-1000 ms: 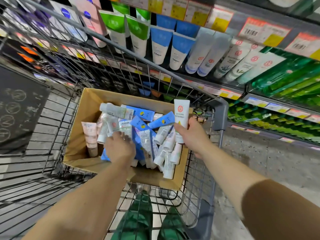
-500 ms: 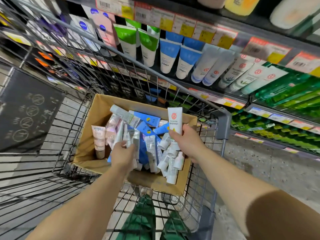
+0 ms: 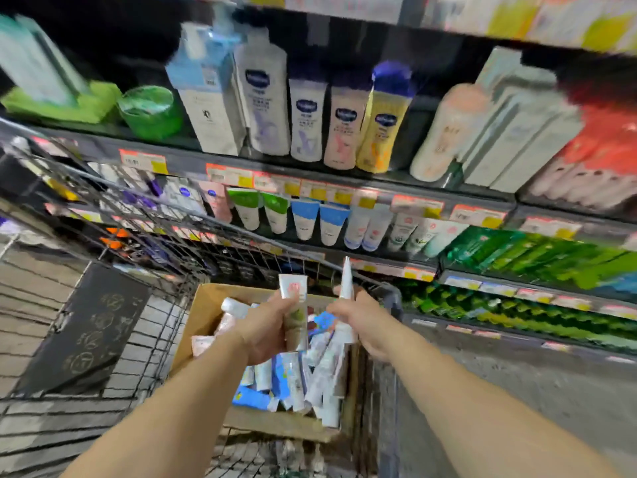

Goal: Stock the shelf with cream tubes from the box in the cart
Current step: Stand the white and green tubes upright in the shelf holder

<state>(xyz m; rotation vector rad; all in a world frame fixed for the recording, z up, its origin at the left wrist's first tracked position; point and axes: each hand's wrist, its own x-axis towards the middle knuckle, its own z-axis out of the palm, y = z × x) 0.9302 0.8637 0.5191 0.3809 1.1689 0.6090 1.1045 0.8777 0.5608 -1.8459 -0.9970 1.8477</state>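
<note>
A cream tube point(image 3: 293, 307) stands nearly upright above the cardboard box point(image 3: 203, 315), the left hand point(image 3: 267, 331) curled round its lower half. Just at its three o'clock, a second, white tube point(image 3: 345, 298) points up edge-on, with the right hand point(image 3: 367, 326) wrapped about its lower half. Below both hands, loose tubes point(image 3: 303, 384) lie jumbled in the box, which sits in the wire cart point(image 3: 144, 232). At twelve o'clock, beyond the cart's rim, the shelf point(image 3: 344, 196) carries a row of hanging tubes point(image 3: 305, 220), lotion bottles point(image 3: 341, 122) ranged one tier higher. Everything looks smeared by motion.
</note>
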